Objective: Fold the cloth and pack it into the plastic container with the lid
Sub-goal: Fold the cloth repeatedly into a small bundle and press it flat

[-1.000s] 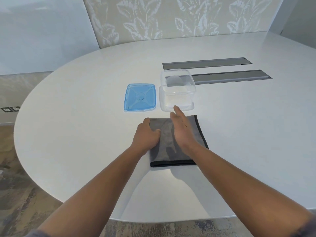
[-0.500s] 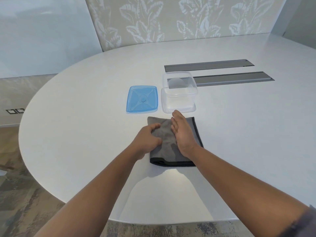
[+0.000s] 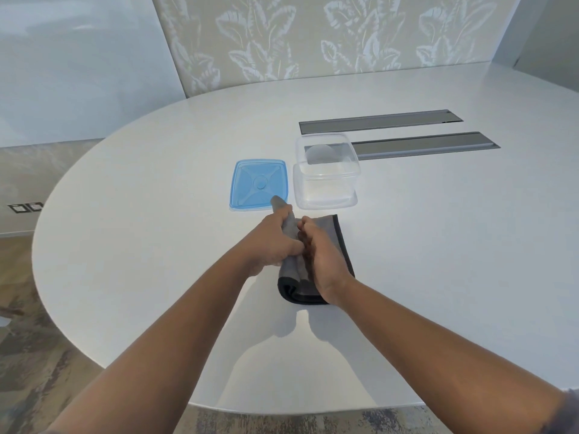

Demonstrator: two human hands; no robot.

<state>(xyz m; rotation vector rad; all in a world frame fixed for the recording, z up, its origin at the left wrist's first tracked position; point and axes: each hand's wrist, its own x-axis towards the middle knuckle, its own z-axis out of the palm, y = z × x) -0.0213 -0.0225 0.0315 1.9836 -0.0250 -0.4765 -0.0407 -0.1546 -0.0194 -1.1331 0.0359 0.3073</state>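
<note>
A grey cloth (image 3: 336, 236) with a dark edge lies folded on the white table (image 3: 438, 261), just in front of the containers. My left hand (image 3: 275, 242) grips the cloth's left side and lifts it over toward the right; a corner sticks up past my fingers. My right hand (image 3: 322, 255) presses down on the cloth's middle, fingers curled against the fold. The clear plastic container (image 3: 326, 173) stands open and empty behind the cloth. Its blue lid (image 3: 258, 184) lies flat to the container's left.
Two long grey recessed panels (image 3: 407, 133) are set into the table behind the container. The table's rounded edge curves close to me, with patterned floor below. A leaf-patterned wall stands beyond the table.
My left hand has closed on the cloth's left side and raised it toward the right. My right hand drew back and curled at the fold. The cloth looks narrower.
</note>
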